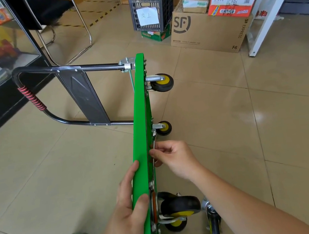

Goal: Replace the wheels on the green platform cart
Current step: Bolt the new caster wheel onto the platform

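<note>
The green cart [140,118] is gripped sideways by the left hand [129,203] so wheels [162,82] are reachable; a thin tool [154,140] is pinched by the right hand [174,157].

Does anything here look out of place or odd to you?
Yes. The green platform cart stands tipped on its side edge, casters pointing sideways, steadied by the left hand while the right hand pinches a thin metal tool at its underside. One seemingly loose caster lies on the floor beside it.
</note>
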Demonstrator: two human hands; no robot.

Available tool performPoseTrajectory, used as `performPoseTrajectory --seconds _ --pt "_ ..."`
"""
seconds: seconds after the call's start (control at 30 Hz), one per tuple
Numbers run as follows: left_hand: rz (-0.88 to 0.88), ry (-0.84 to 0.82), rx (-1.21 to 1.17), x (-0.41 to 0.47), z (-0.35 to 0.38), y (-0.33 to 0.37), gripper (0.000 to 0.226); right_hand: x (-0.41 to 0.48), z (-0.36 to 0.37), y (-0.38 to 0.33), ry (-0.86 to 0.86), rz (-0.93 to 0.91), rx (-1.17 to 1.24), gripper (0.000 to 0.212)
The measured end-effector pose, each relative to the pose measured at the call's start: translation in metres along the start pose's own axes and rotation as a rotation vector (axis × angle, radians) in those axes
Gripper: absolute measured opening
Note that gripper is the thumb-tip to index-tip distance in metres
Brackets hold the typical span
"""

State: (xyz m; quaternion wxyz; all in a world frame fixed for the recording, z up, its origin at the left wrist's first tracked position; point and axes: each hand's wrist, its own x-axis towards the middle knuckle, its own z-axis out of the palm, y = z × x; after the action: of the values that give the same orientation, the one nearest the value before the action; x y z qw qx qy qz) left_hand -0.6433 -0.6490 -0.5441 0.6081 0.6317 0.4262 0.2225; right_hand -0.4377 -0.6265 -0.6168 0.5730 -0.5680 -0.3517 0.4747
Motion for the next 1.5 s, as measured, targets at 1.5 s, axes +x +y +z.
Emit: performPoseTrajectory --seconds 1.5 --pt "0.068 -0.05 0.082 0.003 -0.004 -0.014 0.069 -0.055 0.033 -0.034 0.152 -0.117 -0.202 0.03"
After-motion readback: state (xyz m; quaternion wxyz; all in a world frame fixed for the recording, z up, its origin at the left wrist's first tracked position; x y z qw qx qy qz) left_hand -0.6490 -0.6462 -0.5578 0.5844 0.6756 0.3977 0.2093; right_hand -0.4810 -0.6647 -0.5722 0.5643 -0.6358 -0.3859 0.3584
